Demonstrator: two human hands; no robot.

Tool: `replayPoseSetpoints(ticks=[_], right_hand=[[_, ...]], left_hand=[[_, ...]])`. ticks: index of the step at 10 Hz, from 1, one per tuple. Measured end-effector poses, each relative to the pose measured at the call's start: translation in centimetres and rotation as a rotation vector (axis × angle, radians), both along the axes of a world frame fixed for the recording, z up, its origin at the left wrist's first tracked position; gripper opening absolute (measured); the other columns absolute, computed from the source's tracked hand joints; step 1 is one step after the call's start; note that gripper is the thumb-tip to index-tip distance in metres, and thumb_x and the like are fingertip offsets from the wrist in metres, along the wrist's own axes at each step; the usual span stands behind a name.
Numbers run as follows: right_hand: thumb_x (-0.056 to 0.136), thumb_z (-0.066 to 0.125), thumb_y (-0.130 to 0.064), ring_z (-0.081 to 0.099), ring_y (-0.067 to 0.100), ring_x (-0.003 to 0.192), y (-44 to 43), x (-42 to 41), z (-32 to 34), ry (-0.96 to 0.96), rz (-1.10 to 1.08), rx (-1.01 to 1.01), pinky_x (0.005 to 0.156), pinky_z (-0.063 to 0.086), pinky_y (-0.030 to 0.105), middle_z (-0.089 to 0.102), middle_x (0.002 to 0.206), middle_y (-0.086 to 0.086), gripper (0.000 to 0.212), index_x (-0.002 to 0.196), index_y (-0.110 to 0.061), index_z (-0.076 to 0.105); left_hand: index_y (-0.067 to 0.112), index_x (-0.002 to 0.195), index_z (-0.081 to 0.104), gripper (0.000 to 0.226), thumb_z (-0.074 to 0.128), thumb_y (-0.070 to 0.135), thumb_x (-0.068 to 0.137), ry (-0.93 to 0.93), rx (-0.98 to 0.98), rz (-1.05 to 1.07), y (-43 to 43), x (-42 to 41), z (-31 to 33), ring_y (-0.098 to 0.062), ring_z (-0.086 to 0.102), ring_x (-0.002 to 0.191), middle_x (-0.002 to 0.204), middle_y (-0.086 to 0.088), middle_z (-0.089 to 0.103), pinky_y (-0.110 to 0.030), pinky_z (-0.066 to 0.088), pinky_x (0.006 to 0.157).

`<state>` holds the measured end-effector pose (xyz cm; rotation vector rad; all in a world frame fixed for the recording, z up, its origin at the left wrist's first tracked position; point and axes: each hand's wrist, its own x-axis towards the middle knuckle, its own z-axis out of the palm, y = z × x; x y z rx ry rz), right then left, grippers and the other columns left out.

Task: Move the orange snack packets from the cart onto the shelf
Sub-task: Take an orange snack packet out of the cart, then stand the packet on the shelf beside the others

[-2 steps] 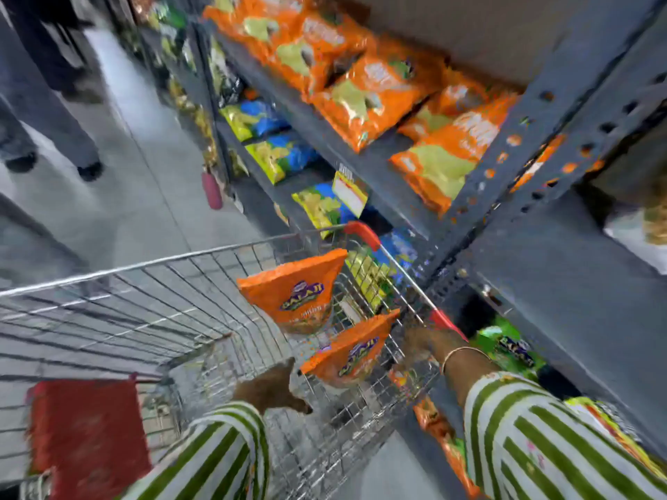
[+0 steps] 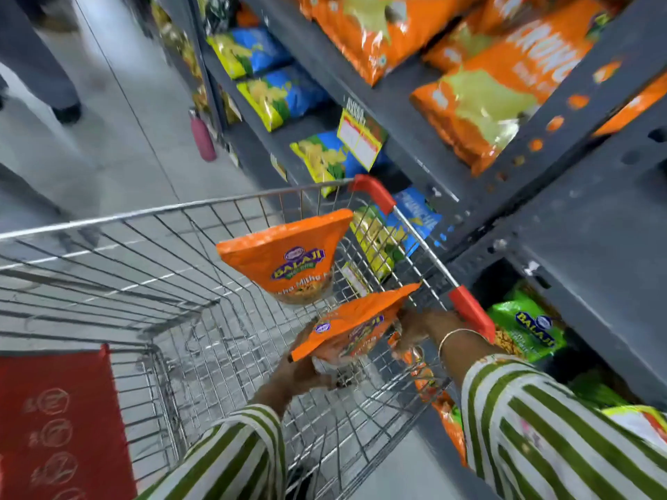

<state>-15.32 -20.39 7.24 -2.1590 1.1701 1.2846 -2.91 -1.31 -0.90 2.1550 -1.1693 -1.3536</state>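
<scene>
Glossy orange packet [image 2: 355,328], both hands [image 2: 306,369], wire cart [image 2: 108,218]

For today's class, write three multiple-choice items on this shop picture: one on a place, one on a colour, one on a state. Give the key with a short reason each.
1. Where is the upper orange packet?
A. inside the cart, by its far end
B. on the floor
C. on the top shelf

2. What colour are the cart's handle grips?
A. blue
B. red
C. green

3. What is the left hand doing?
A. hanging free at the person's side
B. pushing the handle
C. touching the lower packet from below

Key:
1 A, it stands among the cart's wires near the far rim.
2 B, both grips on the bar are red.
3 C, the left hand reaches up under the lower packet while the right hand is at its other side.
</scene>
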Motion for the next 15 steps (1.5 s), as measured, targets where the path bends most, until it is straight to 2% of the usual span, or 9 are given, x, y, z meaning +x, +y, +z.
replayPoseSetpoints(ticks=[1,2,5,6,7,8,10,13,15], right_hand=[[0.07,0.073,-0.033,0.047,0.031,0.128,-0.6,0.9,-1.8,-0.068,-0.066,0.079,0.107,0.039,0.047,0.046,0.144,0.009,0.077,0.137,-0.013,0.039],[0.071,0.073,-0.027,0.049,0.032,0.126,-0.7,1.5,-2.1,-0.127,-0.112,0.099,0.107,0.039,0.047,0.05,0.14,0.012,0.069,0.133,-0.012,0.047],[0.077,0.069,-0.016,0.046,0.02,0.123,0.5,1.7,-1.8,-0.376,-0.381,0.113,0.112,0.033,0.038,0.049,0.132,0.003,0.063,0.133,-0.007,0.042],[0.071,0.073,-0.001,0.052,0.023,0.119,0.9,1.6,1.5,-0.575,-0.501,0.128,0.111,0.035,0.041,0.055,0.129,0.008,0.06,0.126,-0.002,0.049],[0.072,0.071,-0.001,0.05,0.029,0.124,2.1,1.5,5.9,-0.657,-0.524,0.082,0.11,0.036,0.041,0.054,0.132,0.016,0.058,0.126,0.002,0.05],[0.067,0.076,-0.001,0.053,0.025,0.121,2.8,0.6,11.5,-0.805,-0.501,0.077,0.109,0.038,0.036,0.056,0.132,0.012,0.065,0.127,-0.002,0.051],[0.059,0.08,0.003,0.057,0.022,0.113,3.5,-3.0,20.4,-1.086,-0.463,0.021,0.104,0.044,0.044,0.06,0.124,0.008,0.068,0.121,-0.002,0.054],[0.061,0.078,0.007,0.067,0.013,0.102,3.1,-12.6,29.5,-1.246,-0.551,-0.017,0.094,0.053,0.032,0.063,0.121,0.008,0.066,0.121,-0.007,0.055],[0.066,0.076,0.003,0.056,0.031,0.119,0.3,-19.1,31.1,-1.262,-0.697,-0.148,0.105,0.043,0.043,0.058,0.13,0.017,0.062,0.123,-0.004,0.054]], left_hand=[[0.009,0.12,0.052,0.043,0.065,-0.001,0.079,0.162,-0.003,0.134,-2.0,-1.4,1.1,-0.024,0.062,0.09,0.112,-0.015,0.061,-0.013,0.054,0.067],[0.011,0.099,0.063,0.02,0.057,-0.001,0.084,0.15,-0.126,0.35,-1.5,-1.5,-0.1,-0.027,0.063,0.089,0.107,-0.015,0.064,-0.029,0.058,0.069],[0.013,0.105,0.063,0.063,0.086,0.032,0.049,0.3,-0.309,0.511,-0.6,1.0,3.2,-0.009,0.069,0.093,0.096,0.001,0.067,-0.034,0.055,0.09],[0.004,0.105,0.06,0.045,0.074,-0.008,0.064,0.311,-0.311,0.414,-0.8,2.5,6.8,0.005,0.066,0.077,0.087,0.008,0.061,-0.039,0.054,0.09],[-0.005,0.114,0.055,0.052,0.071,-0.013,0.065,0.22,-0.334,0.319,-1.3,3.6,10.2,0.002,0.059,0.081,0.087,0.012,0.057,-0.022,0.056,0.083],[0.001,0.117,0.054,0.056,0.072,-0.011,0.066,0.153,-0.382,0.192,-1.9,5.1,15.9,-0.021,0.061,0.101,0.101,-0.004,0.064,-0.037,0.05,0.097],[0.008,0.101,0.057,0.033,0.069,-0.006,0.073,0.088,-0.373,0.0,-3.4,4.2,26.5,0.01,0.059,0.051,0.078,-0.001,0.061,-0.014,0.055,0.056],[0.01,0.1,0.06,0.053,0.084,0.013,0.053,0.106,-0.405,-0.211,-7.6,-3.1,35.9,0.0,0.058,0.061,0.074,0.008,0.066,-0.005,0.047,0.048],[0.008,0.111,0.056,0.052,0.075,0.023,0.065,0.085,-0.45,-0.279,-12.9,-9.3,36.7,-0.016,0.062,0.08,0.093,-0.006,0.063,-0.04,0.057,0.074]])
